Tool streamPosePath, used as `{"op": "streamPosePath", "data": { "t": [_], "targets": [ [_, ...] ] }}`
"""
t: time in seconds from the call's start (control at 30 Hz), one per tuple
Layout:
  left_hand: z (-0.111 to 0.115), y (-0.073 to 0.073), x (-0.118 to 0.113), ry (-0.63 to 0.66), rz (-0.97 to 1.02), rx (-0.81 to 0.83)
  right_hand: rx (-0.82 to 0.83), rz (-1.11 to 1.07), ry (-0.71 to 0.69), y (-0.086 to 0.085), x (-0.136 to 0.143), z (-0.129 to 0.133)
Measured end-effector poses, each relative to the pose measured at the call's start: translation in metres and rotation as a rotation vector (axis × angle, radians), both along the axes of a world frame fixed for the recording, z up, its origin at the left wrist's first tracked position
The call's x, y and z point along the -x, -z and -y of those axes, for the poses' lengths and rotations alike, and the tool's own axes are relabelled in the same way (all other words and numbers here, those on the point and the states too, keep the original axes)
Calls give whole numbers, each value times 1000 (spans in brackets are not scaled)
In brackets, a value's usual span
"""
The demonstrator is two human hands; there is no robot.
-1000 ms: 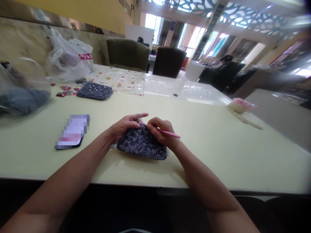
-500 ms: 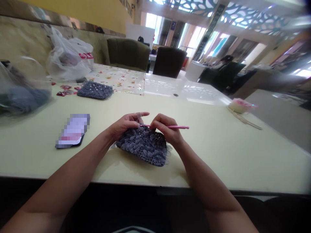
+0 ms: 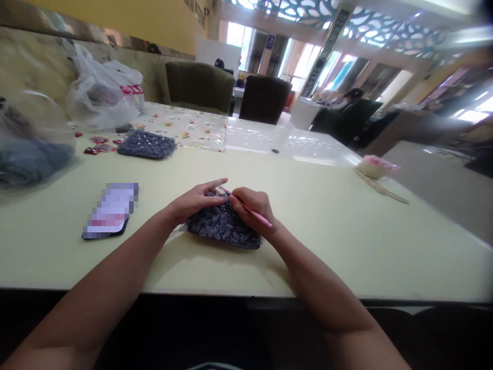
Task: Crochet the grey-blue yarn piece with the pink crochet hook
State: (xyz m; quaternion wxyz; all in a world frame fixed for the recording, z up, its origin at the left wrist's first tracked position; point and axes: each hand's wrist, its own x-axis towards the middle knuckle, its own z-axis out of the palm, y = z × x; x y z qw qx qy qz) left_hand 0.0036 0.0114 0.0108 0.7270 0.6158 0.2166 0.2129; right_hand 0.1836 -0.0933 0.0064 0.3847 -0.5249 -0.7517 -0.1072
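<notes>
A dark grey-blue crocheted piece with ruffled ribbon texture hangs just above the table between my hands. My left hand pinches its upper left edge between thumb and fingers, the index finger stretched out. My right hand is closed around a pink crochet hook, whose handle slants down to the right. The hook's tip end lies at the top edge of the piece, close to my left thumb; the exact stitch is too small to make out.
A phone lies to the left. Behind it are another crocheted piece, red wrappers, a white plastic bag and a clear bag with grey yarn. At right sits a pink-and-cream item with a cord. Chairs stand beyond.
My right hand has turned, so the hook now slants down to the right instead of lying nearly level. It has moved left, closer to my left hand. The crocheted piece has shifted slightly up.
</notes>
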Motion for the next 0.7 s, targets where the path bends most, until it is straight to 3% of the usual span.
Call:
{"op": "streamPosePath", "data": {
  "t": [0.2,0.33,0.47,0.57,0.7],
  "targets": [
    [8,-1,-5,-41,144,187,9,-95,-53,4,2,0],
    [15,-2,-9,-49,137,211,-55,43,-45,5,0,-2],
    [24,-1,-14,-145,124,113,-146,242,95,9,4,-4],
    [29,1,-18,-236,114,144,-190,335,244,14,10,-5],
    [26,1,-18,-98,89,337,-304,413,283,16,15,-5]
  ]
}}
